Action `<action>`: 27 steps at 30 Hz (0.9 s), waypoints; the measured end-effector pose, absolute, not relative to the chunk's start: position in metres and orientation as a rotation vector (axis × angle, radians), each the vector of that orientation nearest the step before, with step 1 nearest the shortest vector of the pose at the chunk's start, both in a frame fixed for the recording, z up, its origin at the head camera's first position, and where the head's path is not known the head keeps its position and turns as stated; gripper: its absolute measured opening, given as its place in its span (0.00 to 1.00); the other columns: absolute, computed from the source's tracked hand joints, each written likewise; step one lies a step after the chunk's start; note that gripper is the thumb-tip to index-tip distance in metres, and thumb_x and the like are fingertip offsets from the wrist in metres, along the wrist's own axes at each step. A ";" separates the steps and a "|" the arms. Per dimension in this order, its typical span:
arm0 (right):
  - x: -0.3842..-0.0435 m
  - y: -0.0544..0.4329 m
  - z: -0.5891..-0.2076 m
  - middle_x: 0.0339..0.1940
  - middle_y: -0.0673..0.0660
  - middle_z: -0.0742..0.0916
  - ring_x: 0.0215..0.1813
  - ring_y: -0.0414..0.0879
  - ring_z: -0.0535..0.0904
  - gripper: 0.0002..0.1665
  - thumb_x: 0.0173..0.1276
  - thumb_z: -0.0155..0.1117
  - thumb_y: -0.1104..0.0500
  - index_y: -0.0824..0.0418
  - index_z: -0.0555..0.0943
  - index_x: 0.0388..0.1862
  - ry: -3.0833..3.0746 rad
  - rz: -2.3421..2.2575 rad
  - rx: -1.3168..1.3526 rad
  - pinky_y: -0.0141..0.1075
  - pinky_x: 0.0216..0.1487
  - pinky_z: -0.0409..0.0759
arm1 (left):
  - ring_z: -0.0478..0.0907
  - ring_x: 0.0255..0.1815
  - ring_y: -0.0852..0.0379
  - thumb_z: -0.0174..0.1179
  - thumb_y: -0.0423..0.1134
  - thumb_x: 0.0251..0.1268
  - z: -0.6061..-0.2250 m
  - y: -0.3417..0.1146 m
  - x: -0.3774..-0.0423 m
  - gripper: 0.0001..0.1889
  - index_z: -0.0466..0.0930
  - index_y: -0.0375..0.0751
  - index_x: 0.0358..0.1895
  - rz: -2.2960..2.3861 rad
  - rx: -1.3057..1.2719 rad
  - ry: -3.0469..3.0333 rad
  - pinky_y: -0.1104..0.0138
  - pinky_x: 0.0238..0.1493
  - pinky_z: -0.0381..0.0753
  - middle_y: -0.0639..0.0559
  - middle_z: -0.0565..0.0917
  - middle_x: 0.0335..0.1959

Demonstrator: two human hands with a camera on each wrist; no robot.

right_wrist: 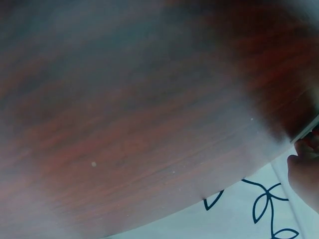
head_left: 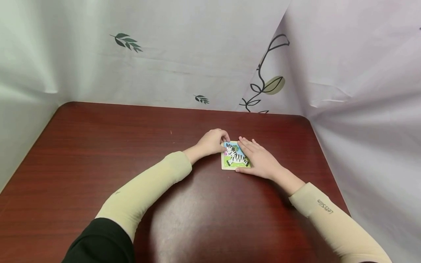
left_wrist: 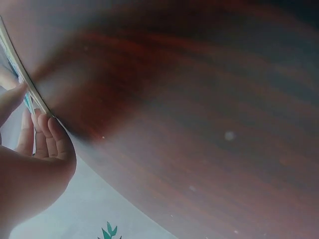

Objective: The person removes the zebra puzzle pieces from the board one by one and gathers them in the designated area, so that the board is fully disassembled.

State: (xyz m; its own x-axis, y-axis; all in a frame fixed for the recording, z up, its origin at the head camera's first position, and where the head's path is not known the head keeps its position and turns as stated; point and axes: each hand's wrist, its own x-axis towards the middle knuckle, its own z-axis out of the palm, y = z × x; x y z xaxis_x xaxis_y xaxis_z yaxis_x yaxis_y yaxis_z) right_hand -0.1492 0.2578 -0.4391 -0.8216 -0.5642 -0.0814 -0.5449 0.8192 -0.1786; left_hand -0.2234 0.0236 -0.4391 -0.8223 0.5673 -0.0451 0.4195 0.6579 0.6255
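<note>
A small square zebra puzzle (head_left: 237, 159) with a pale wooden rim lies on the reddish-brown table, its picture facing up. At its upper left corner, my left hand (head_left: 212, 141) holds the edge, with thumb and bent fingers close together. The left wrist view shows this hand (left_wrist: 42, 159) beside the puzzle's thin rim (left_wrist: 25, 74), thumb against it and fingers curled at the corner. From the right, my right hand (head_left: 261, 160) holds the puzzle, thumb along the near edge and fingers over the far right corner. Only a few bent fingers (right_wrist: 306, 149) appear in the right wrist view.
The dark wooden table (head_left: 98, 153) has rounded far corners. Behind it and along both sides hangs a white curtain (head_left: 184, 47) with leaf prints. Pale sleeves (head_left: 148, 190) cover both forearms.
</note>
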 end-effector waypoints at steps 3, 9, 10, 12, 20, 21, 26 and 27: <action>-0.149 0.258 -0.439 0.88 0.64 0.62 0.88 0.57 0.58 0.63 0.67 0.69 0.30 0.67 0.58 0.85 2.872 -0.224 -0.883 0.57 0.87 0.54 | 0.81 0.45 0.54 0.75 0.33 0.59 -0.439 0.023 -0.224 0.13 0.87 0.40 0.48 0.916 0.805 2.636 0.65 0.51 0.81 0.48 0.86 0.44; -0.150 0.258 -0.439 0.87 0.64 0.62 0.88 0.57 0.58 0.64 0.67 0.69 0.29 0.68 0.58 0.85 2.871 -0.223 -0.887 0.56 0.87 0.54 | 0.81 0.45 0.54 0.75 0.32 0.59 -0.439 0.022 -0.223 0.14 0.86 0.40 0.47 0.942 0.825 2.619 0.65 0.51 0.80 0.48 0.86 0.43; -0.150 0.257 -0.439 0.87 0.64 0.62 0.88 0.57 0.58 0.64 0.67 0.69 0.29 0.68 0.58 0.85 2.871 -0.222 -0.887 0.56 0.87 0.54 | 0.80 0.44 0.55 0.75 0.32 0.58 -0.439 0.022 -0.223 0.14 0.85 0.40 0.48 0.947 0.831 2.613 0.65 0.50 0.80 0.48 0.86 0.42; -0.150 0.258 -0.439 0.87 0.64 0.62 0.88 0.57 0.58 0.64 0.67 0.69 0.29 0.68 0.58 0.85 2.871 -0.220 -0.889 0.56 0.87 0.54 | 0.80 0.43 0.55 0.75 0.32 0.58 -0.439 0.022 -0.222 0.15 0.84 0.40 0.48 0.954 0.843 2.601 0.66 0.49 0.80 0.49 0.86 0.41; -0.150 0.258 -0.438 0.87 0.65 0.63 0.88 0.57 0.59 0.63 0.67 0.69 0.30 0.69 0.59 0.84 2.876 -0.206 -0.903 0.57 0.87 0.55 | 0.80 0.40 0.56 0.74 0.30 0.60 -0.438 0.021 -0.219 0.15 0.83 0.41 0.48 0.995 0.887 2.586 0.68 0.46 0.79 0.50 0.85 0.39; -0.150 0.258 -0.438 0.87 0.65 0.63 0.88 0.57 0.59 0.63 0.67 0.69 0.30 0.69 0.59 0.85 2.875 -0.205 -0.901 0.57 0.87 0.54 | 0.80 0.40 0.56 0.74 0.30 0.60 -0.437 0.021 -0.218 0.14 0.83 0.41 0.48 1.002 0.893 2.586 0.68 0.46 0.79 0.50 0.85 0.38; -0.150 0.257 -0.438 0.87 0.65 0.63 0.88 0.57 0.58 0.63 0.67 0.69 0.29 0.69 0.59 0.85 2.875 -0.206 -0.900 0.57 0.87 0.54 | 0.80 0.40 0.55 0.72 0.31 0.64 -0.435 0.022 -0.217 0.11 0.84 0.40 0.47 1.037 0.899 2.579 0.67 0.46 0.79 0.48 0.85 0.38; -0.150 0.257 -0.438 0.87 0.65 0.63 0.88 0.57 0.59 0.63 0.67 0.69 0.29 0.69 0.59 0.84 2.875 -0.207 -0.900 0.57 0.87 0.54 | 0.80 0.40 0.55 0.70 0.31 0.65 -0.435 0.022 -0.217 0.10 0.84 0.40 0.47 1.041 0.898 2.581 0.67 0.46 0.80 0.48 0.86 0.38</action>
State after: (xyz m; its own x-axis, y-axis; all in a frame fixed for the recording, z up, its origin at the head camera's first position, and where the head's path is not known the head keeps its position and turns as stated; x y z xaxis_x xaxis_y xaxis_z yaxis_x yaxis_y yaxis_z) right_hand -0.1500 0.2574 -0.4380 -0.8155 -0.5738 -0.0754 -0.5570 0.8136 -0.1666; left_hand -0.2168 0.0216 -0.4348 -0.7903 0.6122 0.0261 0.4590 0.5632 0.6871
